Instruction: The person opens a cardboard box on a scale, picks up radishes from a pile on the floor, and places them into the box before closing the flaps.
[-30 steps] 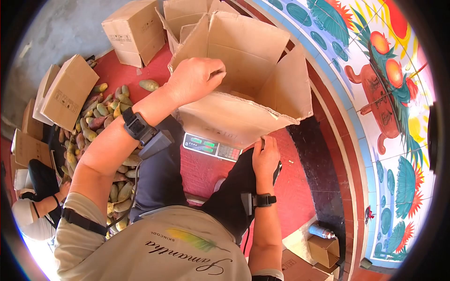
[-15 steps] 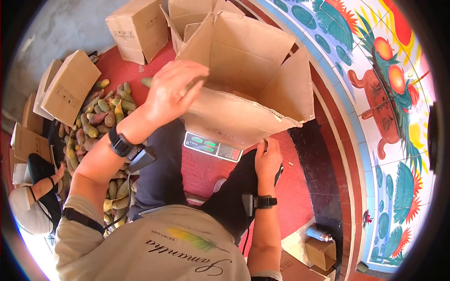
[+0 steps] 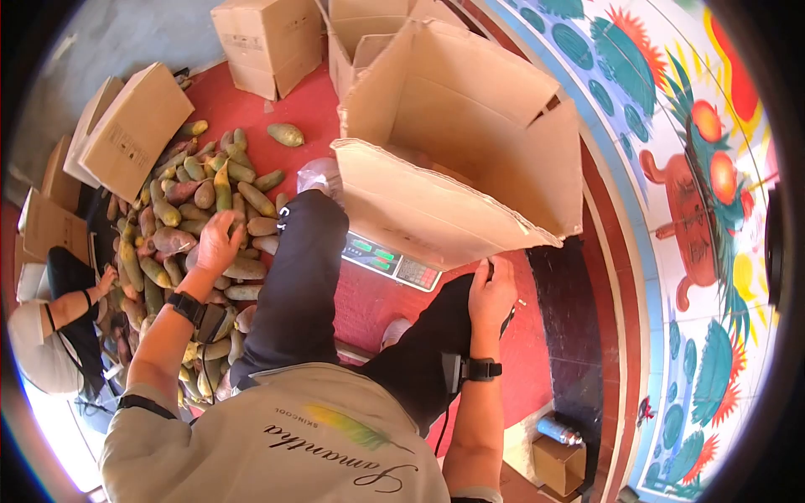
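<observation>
My left hand (image 3: pixel 218 245) hangs over a heap of long green, yellow and reddish-brown vegetables (image 3: pixel 172 239), fingers stretched out and holding nothing that I can see. Beside my right knee, my right hand (image 3: pixel 492 293) has its fingers curled, just below the near right side of a large open cardboard box (image 3: pixel 428 205). A dark edge shows by that hand, but what it grips is hidden. The box stands on a digital scale (image 3: pixel 394 261) with a lit green display. Most of the box floor is hidden behind its near flap.
Closed cardboard boxes (image 3: pixel 268 46) stand at the back, with more boxes (image 3: pixel 134 130) at the left. Another person's hand (image 3: pixel 107 281) is at the heap's left edge. One vegetable (image 3: pixel 286 134) lies apart on the red floor. A painted tile wall (image 3: pixel 625 109) curves along the right.
My left hand has moved from above the box's near left edge, down and left to the heap. My right hand stays by my knee. The view has shifted slightly.
</observation>
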Available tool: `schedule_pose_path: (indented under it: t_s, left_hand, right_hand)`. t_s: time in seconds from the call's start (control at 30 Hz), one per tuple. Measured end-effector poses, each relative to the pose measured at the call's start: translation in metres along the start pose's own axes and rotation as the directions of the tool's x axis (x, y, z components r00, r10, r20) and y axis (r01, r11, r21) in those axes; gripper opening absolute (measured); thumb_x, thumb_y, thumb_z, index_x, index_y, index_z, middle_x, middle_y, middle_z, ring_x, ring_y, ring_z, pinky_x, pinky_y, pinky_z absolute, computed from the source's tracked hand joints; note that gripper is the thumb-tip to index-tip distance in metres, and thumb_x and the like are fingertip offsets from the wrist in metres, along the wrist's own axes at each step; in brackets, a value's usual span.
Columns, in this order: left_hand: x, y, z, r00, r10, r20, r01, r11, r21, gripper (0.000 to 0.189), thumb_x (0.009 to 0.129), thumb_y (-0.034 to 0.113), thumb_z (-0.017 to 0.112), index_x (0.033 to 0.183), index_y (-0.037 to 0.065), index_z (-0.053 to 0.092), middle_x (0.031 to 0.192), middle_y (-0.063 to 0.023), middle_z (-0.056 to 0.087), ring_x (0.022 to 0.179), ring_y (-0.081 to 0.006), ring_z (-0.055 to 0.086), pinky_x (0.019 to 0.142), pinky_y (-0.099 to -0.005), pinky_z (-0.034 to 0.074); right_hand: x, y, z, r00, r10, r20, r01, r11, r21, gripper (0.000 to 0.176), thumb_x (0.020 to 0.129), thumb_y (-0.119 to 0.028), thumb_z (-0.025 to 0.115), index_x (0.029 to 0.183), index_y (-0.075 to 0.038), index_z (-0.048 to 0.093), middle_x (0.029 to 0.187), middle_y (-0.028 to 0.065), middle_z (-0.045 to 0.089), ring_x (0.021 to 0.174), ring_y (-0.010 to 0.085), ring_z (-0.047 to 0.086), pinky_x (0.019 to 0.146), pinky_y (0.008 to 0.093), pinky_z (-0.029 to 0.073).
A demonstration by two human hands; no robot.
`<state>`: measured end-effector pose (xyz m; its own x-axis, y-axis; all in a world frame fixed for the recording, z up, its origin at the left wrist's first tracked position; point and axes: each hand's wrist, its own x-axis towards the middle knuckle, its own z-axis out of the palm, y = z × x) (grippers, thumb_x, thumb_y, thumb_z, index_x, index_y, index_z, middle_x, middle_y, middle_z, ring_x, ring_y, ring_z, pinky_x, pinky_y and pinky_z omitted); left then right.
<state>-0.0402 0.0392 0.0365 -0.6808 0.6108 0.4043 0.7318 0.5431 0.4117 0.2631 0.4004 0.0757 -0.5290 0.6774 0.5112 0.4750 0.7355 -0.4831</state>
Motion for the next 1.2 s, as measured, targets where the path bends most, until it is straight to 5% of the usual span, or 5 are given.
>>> schedule_pose_path:
  t_s: [0.17, 0.33, 0.7, 0.9, 1.2]
  left_hand:
    - [-0.09, -0.063, 0.025, 0.918, -0.283, 0.278, 0.247, 0.956, 0.158, 0.018, 0.074, 0.012, 0.062, 0.091, 0.009, 0.061, 0.091, -0.0157, 0.061, 0.092, -0.0349, 0.057, 0.083, -0.0432, 0.046]
    - [-0.146, -0.083, 0.029, 0.626, -0.61, 0.486, 0.434, 0.79, 0.433, 0.027, 0.075, 0.021, 0.06, 0.1, 0.01, 0.063, 0.098, -0.014, 0.061, 0.098, -0.0319, 0.057, 0.087, -0.0413, 0.045]
    - [-0.162, -0.088, 0.012, 0.595, -0.756, 0.273, 0.618, 0.647, 0.446, 0.035, 0.076, 0.02, 0.062, 0.109, 0.01, 0.058, 0.115, -0.0133, 0.054, 0.111, -0.0314, 0.051, 0.094, -0.0409, 0.042]
    - [-0.169, -0.1, 0.002, 0.385, -0.873, 0.3, 0.719, 0.487, 0.495, 0.045, 0.079, 0.022, 0.062, 0.12, 0.007, 0.052, 0.127, -0.0132, 0.048, 0.122, -0.03, 0.045, 0.098, -0.0404, 0.04]
    - [-0.173, -0.121, 0.012, 0.495, -0.83, 0.257, 0.698, 0.556, 0.452, 0.059, 0.076, 0.011, 0.06, 0.131, 0.005, 0.041, 0.136, -0.0131, 0.04, 0.121, -0.0317, 0.045, 0.099, -0.0393, 0.039]
  right_hand:
    - [0.0, -0.005, 0.001, 1.0, 0.015, 0.013, -0.015, 0.999, -0.037, 0.011, 0.085, -0.009, 0.057, 0.09, 0.0, 0.059, 0.085, 0.0168, 0.06, 0.077, 0.0354, 0.058, 0.068, 0.0411, 0.047]
    - [0.002, -0.008, 0.0, 0.999, 0.022, 0.041, -0.021, 0.999, -0.032, 0.012, 0.085, -0.009, 0.057, 0.091, 0.001, 0.06, 0.087, 0.0167, 0.06, 0.08, 0.0343, 0.059, 0.07, 0.04, 0.047]
    - [-0.001, -0.001, 0.004, 0.998, 0.001, 0.066, 0.005, 0.996, -0.087, 0.014, 0.088, -0.01, 0.055, 0.093, 0.002, 0.06, 0.09, 0.0161, 0.062, 0.082, 0.032, 0.06, 0.074, 0.0379, 0.048]
    - [-0.001, 0.007, 0.006, 0.997, -0.034, 0.07, 0.041, 0.994, -0.097, 0.013, 0.087, -0.009, 0.055, 0.092, 0.002, 0.06, 0.089, 0.017, 0.062, 0.082, 0.0334, 0.06, 0.075, 0.0395, 0.047]
    - [0.0, 0.009, 0.006, 0.994, -0.064, 0.092, 0.076, 0.987, -0.139, 0.012, 0.087, -0.008, 0.055, 0.092, 0.002, 0.06, 0.088, 0.0165, 0.062, 0.08, 0.0333, 0.06, 0.072, 0.0389, 0.048]
